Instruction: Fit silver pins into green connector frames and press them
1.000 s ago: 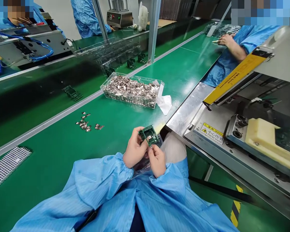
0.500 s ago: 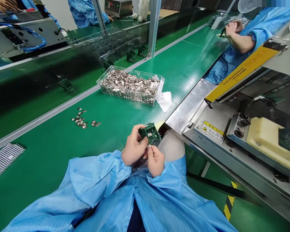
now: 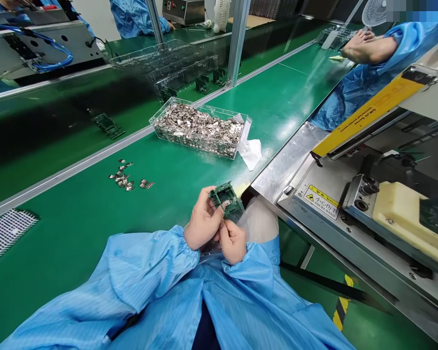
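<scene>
My left hand [image 3: 203,218] is wrapped around the left side of a green circuit board [image 3: 226,198], its thumb lying across the near edge. The board is tilted, with a dark opening in its middle. Just below it, my right hand [image 3: 233,241] is closed in a pinch, close against the left fingers. Whatever sits between the right fingertips is too small and covered to name. Beyond my hands, a clear plastic box [image 3: 197,147] holds a heap of small metal pieces [image 3: 200,121]. More small metal pieces [image 3: 122,180] lie loose on the green work surface [image 3: 95,214].
A metal machine [image 3: 321,194] with a yellow bar stands close on the right. White cloth [image 3: 250,153] lies by the box. A checkered pad [image 3: 9,236] is at left, another board [image 3: 108,125] beyond the rail. A co-worker's hands [image 3: 365,46] are at far right.
The board has tipped and turned slightly in my left hand, and its middle opening shows darker. My right hand has shifted slightly, still pinched. The co-worker's hands have moved.
</scene>
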Available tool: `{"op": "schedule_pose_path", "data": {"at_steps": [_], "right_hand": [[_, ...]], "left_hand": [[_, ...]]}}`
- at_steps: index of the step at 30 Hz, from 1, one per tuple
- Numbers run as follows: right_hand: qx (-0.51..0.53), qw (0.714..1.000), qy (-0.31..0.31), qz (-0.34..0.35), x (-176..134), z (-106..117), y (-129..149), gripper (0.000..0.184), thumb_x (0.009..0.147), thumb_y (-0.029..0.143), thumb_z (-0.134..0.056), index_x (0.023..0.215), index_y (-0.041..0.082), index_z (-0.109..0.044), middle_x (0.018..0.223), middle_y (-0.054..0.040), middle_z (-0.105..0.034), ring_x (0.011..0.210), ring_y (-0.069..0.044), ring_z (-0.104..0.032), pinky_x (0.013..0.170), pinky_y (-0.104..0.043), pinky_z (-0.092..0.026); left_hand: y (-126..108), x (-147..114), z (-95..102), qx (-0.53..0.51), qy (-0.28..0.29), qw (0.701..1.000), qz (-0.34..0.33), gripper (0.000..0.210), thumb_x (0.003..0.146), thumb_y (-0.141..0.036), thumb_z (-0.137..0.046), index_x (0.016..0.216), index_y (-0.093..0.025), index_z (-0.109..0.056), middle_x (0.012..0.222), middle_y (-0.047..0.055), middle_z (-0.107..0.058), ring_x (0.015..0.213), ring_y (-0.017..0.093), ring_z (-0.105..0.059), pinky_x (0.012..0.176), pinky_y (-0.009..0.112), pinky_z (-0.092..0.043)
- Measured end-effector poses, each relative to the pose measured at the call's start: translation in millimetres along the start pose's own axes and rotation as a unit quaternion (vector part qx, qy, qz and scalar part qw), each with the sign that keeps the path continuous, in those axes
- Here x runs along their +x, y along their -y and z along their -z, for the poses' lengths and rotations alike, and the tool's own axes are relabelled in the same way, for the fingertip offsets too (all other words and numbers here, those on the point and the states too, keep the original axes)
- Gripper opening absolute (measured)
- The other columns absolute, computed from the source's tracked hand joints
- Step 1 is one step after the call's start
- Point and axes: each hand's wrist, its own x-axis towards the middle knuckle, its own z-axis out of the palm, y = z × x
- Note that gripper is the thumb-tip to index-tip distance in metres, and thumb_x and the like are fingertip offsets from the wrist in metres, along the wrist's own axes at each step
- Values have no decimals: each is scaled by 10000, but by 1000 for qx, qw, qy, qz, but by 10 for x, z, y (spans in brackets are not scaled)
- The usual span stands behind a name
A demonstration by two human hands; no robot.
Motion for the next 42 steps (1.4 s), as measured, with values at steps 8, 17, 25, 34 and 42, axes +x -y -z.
{"op": "schedule_pose_path", "data": {"at_steps": [8, 17, 25, 34, 42], "right_hand": [[-116, 990, 13, 83, 21, 74, -32, 329, 977, 305, -368, 697, 210, -513, 614, -28, -578, 557, -151, -541, 551, -269, -409], [-205, 974, 94, 35, 0, 176, -110, 273, 972, 227, -342, 936, 168, -606, 750, -92, -673, 697, -224, -662, 630, -296, -459], [-206, 967, 140, -63, 59, 312, -163, 53, 858, 169, -557, 890, 176, -599, 627, -38, -677, 577, -210, -664, 550, -274, -491], [-43, 999, 10, 9, 56, 724, 570, 193, 974, 322, -519, 1064, 190, -626, 941, -77, -744, 818, -202, -728, 748, -329, -592], [-106, 976, -119, 151, 165, 491, 794, 43, 876, 191, -657, 867, 225, -682, 1012, -62, -617, 974, -220, -600, 846, -369, -495]], "left_hand": [[35, 12, 17, -15, 10, 1000, -16, 396, 850, -397, -664, 1121, -199, -455, 886, 13, -611, 801, 133, -612, 729, 242, -501], [61, 28, 16, -47, -23, 998, -29, 362, 827, -370, -702, 1071, -199, -498, 909, 16, -618, 796, 124, -609, 747, 246, -512], [17, 24, 96, -70, -53, 996, -26, 373, 798, -382, -735, 1042, -197, -522, 917, 23, -651, 839, 149, -640, 770, 266, -536], [-124, -199, 118, -101, 32, 993, 41, 397, 880, -409, -637, 1162, -237, -417, 926, 19, -606, 730, 133, -643, 651, 266, -581], [-100, -266, 123, -34, 32, 999, 10, 318, 933, -376, -560, 1187, -223, -444, 884, 24, -579, 742, 129, -571, 634, 224, -519]]}}
